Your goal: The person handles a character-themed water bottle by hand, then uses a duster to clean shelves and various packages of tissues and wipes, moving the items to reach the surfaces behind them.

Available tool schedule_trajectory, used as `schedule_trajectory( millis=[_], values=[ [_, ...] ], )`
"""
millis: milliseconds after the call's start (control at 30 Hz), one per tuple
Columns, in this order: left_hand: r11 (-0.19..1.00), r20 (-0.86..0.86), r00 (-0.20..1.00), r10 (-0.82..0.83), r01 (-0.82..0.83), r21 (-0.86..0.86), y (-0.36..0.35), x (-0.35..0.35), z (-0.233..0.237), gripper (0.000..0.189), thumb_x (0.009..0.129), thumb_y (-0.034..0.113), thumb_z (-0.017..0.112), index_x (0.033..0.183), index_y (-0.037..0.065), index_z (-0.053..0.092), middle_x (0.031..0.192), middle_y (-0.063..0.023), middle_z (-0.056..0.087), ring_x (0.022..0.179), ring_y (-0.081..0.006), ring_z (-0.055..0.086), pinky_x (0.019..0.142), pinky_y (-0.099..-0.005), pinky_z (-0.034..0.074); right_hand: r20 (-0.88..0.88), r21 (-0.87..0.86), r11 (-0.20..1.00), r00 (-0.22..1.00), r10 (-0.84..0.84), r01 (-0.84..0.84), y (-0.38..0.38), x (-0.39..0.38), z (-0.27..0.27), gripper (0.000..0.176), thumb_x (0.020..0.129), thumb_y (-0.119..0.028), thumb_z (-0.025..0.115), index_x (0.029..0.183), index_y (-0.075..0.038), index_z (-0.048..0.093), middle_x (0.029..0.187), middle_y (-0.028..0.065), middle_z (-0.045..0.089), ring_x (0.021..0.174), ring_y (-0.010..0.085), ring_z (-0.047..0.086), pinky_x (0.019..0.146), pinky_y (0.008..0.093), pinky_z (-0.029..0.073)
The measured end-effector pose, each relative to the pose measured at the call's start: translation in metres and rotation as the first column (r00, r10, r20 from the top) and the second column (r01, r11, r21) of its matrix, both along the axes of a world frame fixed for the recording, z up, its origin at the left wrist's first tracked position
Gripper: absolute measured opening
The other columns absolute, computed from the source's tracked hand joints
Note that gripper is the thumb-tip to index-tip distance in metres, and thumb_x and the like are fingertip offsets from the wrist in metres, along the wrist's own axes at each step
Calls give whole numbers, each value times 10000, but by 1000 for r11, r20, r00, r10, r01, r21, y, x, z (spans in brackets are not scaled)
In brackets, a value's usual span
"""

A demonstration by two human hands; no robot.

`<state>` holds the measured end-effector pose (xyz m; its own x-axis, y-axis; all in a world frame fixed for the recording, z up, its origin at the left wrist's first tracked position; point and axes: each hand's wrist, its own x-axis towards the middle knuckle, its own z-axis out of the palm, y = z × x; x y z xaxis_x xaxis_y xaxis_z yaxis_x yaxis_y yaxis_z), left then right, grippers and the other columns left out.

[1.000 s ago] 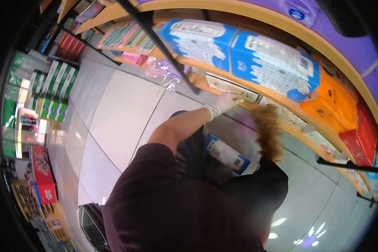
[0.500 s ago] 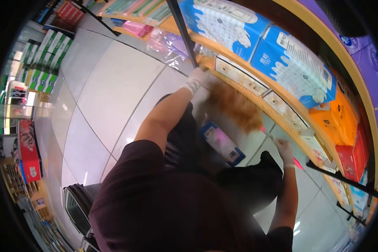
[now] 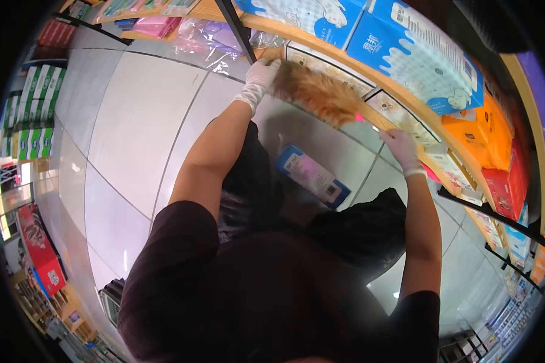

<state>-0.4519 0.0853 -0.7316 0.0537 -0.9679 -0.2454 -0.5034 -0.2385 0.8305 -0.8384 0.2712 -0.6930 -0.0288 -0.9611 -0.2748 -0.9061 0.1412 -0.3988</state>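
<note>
My right hand (image 3: pixel 401 148), in a white glove, is closed around the thin handle of a feather duster (image 3: pixel 321 94) with fluffy brown-orange feathers and a pink collar. The feathers lie along the front edge of the lower shelf (image 3: pixel 427 136), against the white boxes (image 3: pixel 330 66) there. My left hand (image 3: pixel 261 75), also gloved, is closed at the shelf's edge beside the black upright (image 3: pixel 235 27), next to the duster's far end; its fingertips are partly hidden. A blue and pink package (image 3: pixel 312 175) lies on the floor between my legs.
Blue packs (image 3: pixel 415 57), an orange pack (image 3: pixel 481 136) and a red pack (image 3: pixel 507 181) fill the shelf above. Plastic-wrapped goods (image 3: pixel 209 39) sit farther left. Green and white packs (image 3: pixel 39 100) are stacked across the tiled floor (image 3: pixel 142 112). A dark crate (image 3: pixel 112 299) stands behind my left side.
The duster, blurred and lower before, has moved up against the shelf edge and boxes, nearer my left hand. My right hand rose with it. My left hand stays by the upright as the view shifts.
</note>
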Motion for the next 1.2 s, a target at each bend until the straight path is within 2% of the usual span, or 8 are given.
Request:
schedule_trajectory(
  millis=[133,267,367,400,567,667,733,1200],
  values=[
    [987,195,968,-156,157,10,-8,7,-20,469,899,465,564,1210,127,662,1144,-156,687,1069,-323,645,933,-388,490,-157,136,982,976,151,-130,47,-13,52,370,851,-440,642,897,-90,754,815,153,700,791,336,679,719,413,526],
    [948,463,828,-316,289,130,-24,5,-57,496,920,492,487,1194,118,662,1202,-158,655,1119,-360,611,958,-421,478,282,23,954,914,-292,298,88,-27,52,312,891,-324,681,944,-25,751,605,34,579,566,121,536,556,282,428],
    [955,423,858,-291,237,178,-18,-4,-66,460,930,458,469,1147,118,689,1178,-141,671,1135,-350,608,941,-436,490,329,-87,912,876,-353,400,95,-14,26,280,954,-296,620,918,-59,763,581,-37,476,550,67,388,511,264,348],
    [966,427,867,-256,209,153,-15,-7,-68,453,928,451,470,1138,118,695,1180,-140,671,1140,-344,609,933,-439,496,254,75,930,895,-366,359,92,-8,28,278,937,-298,635,928,-49,759,572,-24,465,534,75,386,501,277,345],
    [941,492,813,-310,188,283,-11,-4,-30,391,907,379,517,1108,108,715,1170,-113,684,1083,-314,650,863,-428,530,29,-109,991,997,-78,80,91,-11,53,296,864,-338,701,931,-54,752,705,121,688,644,213,664,636,323,509],
    [905,496,757,-426,362,224,0,-2,-6,397,901,365,517,1093,78,713,1139,-115,694,1054,-318,661,851,-428,529,-91,-5,999,995,-49,49,88,0,55,316,836,-376,721,925,-74,755,831,161,717,771,292,710,714,366,543],
    [940,383,867,-320,239,243,-18,-9,-43,391,912,329,485,1095,62,704,1150,-151,679,1067,-319,652,853,-426,523,-147,-62,993,983,-112,103,81,2,49,324,840,-392,708,927,-83,756,823,163,712,758,317,701,712,377,540],
    [962,397,878,-266,215,169,-12,-35,-44,381,886,307,488,1111,92,706,1119,-162,691,1062,-334,655,888,-416,516,-85,65,994,993,-85,91,62,16,34,352,889,-407,620,912,-84,759,831,180,703,823,332,690,754,413,521]
  ],
)
